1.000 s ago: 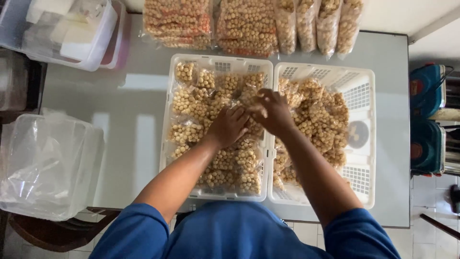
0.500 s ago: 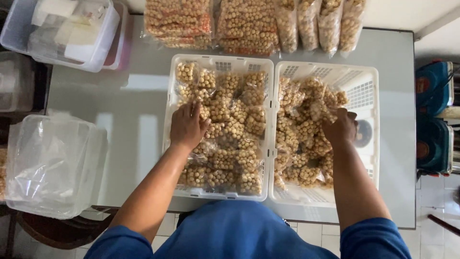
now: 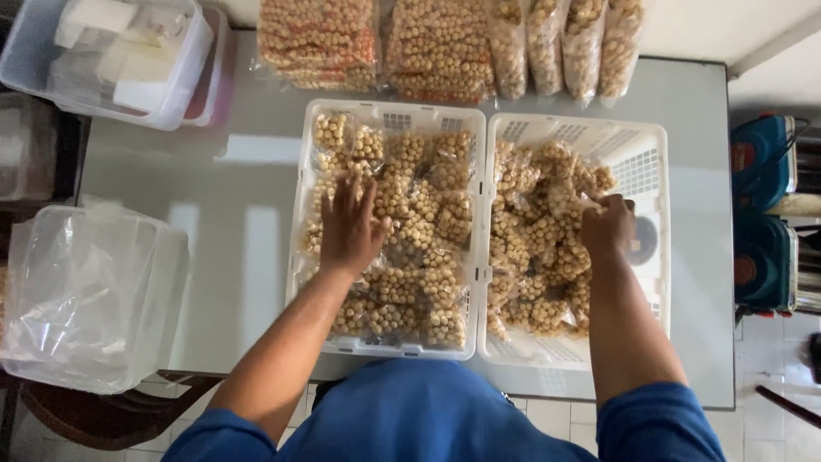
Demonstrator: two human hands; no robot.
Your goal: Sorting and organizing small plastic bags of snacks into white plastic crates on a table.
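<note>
Two white slotted baskets sit side by side, long walls touching, at the middle of the tabletop (image 3: 231, 248), their long axes running from the near edge toward the far edge. The left hand (image 3: 349, 229) lies flat, fingers spread, on the small clear packets of round tan snack balls (image 3: 419, 231) that fill the left basket (image 3: 389, 113), over its left half. The right hand (image 3: 605, 227) is curled, fingertips pinching a packet (image 3: 590, 181) in the right basket (image 3: 650, 141), toward that basket's right wall; each hand has its own basket directly under it. The right basket's packets heap toward its left side, its right part showing bare floor. Larger filled bags (image 3: 440, 47) line the far edge. Clear lidded tubs (image 3: 85, 291) stand at the left edge.
</note>
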